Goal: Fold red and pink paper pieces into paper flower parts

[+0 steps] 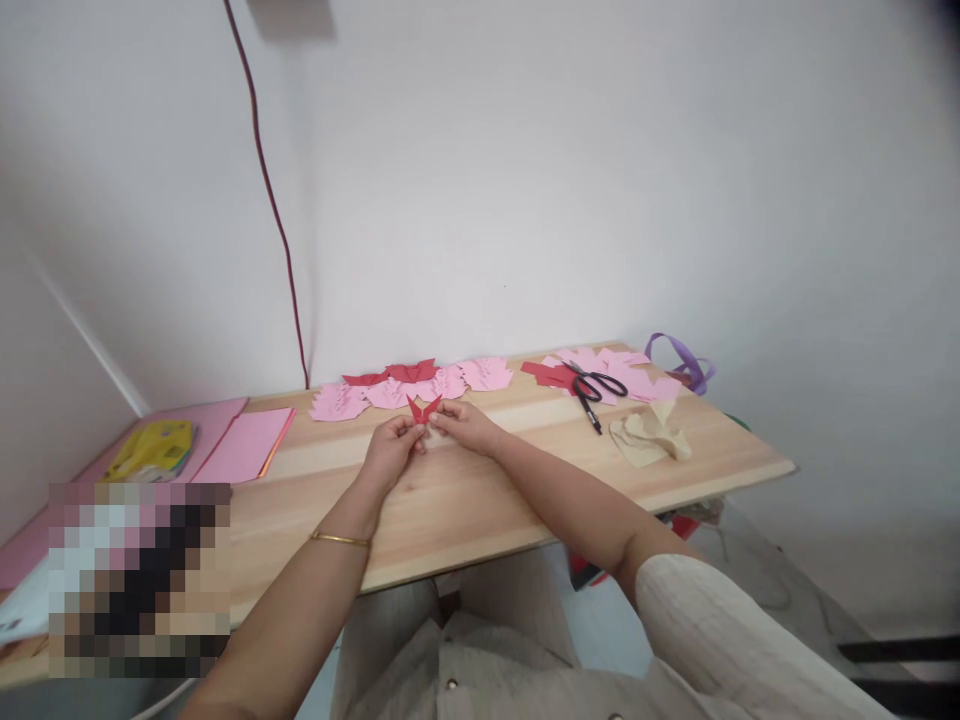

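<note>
Over the middle of the table, my left hand (pixel 395 447) and my right hand (pixel 463 424) meet at a small red folded paper (pixel 424 410). Its two pointed tips stick up in a V between my fingers. Both hands are closed, pinching its lower part from either side, and that part is hidden by the fingers. Just behind them lie rows of pink folded paper pieces (pixel 391 394), with red folded paper pieces (pixel 412 371) at the back near the wall.
Black-handled scissors (pixel 600 382) and a black pen (pixel 590 408) lie at right by pink paper scraps (pixel 634 378). A crumpled beige cloth or paper (pixel 649 437) is nearer the edge. Pink paper sheets (pixel 244 440) and a yellow packet (pixel 152 447) lie at left. A purple ribbon (pixel 686 365) hangs at the far right corner.
</note>
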`<state>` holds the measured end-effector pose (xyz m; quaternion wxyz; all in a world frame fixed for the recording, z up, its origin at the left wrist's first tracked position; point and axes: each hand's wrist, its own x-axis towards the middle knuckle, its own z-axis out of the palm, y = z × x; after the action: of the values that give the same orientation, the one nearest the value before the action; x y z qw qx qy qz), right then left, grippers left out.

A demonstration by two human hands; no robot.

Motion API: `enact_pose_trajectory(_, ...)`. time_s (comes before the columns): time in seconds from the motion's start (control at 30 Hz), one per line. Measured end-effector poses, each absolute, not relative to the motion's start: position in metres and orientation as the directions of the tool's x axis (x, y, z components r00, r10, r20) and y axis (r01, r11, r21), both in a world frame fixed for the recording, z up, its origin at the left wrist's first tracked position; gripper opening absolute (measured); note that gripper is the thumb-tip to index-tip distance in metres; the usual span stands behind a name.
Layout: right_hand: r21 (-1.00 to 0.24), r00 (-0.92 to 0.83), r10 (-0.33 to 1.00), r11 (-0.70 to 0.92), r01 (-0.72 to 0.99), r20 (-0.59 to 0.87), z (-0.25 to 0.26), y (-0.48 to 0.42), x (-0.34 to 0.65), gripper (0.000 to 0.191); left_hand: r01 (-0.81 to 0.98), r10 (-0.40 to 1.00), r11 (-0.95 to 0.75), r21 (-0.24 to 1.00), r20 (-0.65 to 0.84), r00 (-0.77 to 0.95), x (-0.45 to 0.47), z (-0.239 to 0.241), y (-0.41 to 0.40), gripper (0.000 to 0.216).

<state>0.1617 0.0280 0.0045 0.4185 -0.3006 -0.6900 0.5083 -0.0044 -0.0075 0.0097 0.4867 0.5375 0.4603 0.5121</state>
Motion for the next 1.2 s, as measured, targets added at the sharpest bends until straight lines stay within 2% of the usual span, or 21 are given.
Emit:
enact_pose_trajectory(0.17,-0.945,-0.412,0.857,0.326,-0.033,0.31,-0.001,0.03,0.157,0.03,0.062,0.988,-0.113,0.992,0.106,0.108,-0.005,0.011,-0.009,0.026)
enact_pose_trajectory(0.3,-0.944,-0.401,0.862,0.33,-0.023,0.311,0.0,0.031,0.157,0.031,-0.013,0.98,-0.103,0.995,0.104,0.168,-0.003,0.013,-0.009,0.031)
enact_pose_trajectory(0.47,-0.936,-0.463,0.823,0.349,-0.041,0.328,0.008,0.026,0.16,0.031,-0.041,0.984,-0.081,0.996,0.086,0.156,-0.005,0.01,-0.007,0.031)
enact_pose_trajectory(0.57,-0.948,-0.438,0.845,0.312,-0.06,0.306,0.011,0.023,0.158,0.03,-0.059,0.982,-0.083,0.995,0.091,0.163,-0.007,0.007,-0.006,0.03)
enact_pose_trajectory(0.77,-0.963,-0.466,0.849,0.169,-0.208,0.25,0.004,0.023,0.154,0.03,0.087,0.973,-0.135,0.987,0.116,0.199,-0.008,0.004,-0.006,0.028)
enact_pose_trajectory(1.0,-0.958,-0.361,0.888,0.252,-0.138,0.286,0.004,0.027,0.155,0.027,0.284,0.966,-0.244,0.927,0.207,0.153,-0.004,0.01,-0.012,0.021)
enact_pose_trajectory(1.2,-0.947,-0.347,0.882,0.3,-0.111,0.32,0.01,0.026,0.158,0.027,0.325,0.966,-0.259,0.91,0.239,0.101,-0.003,0.016,-0.014,0.025)
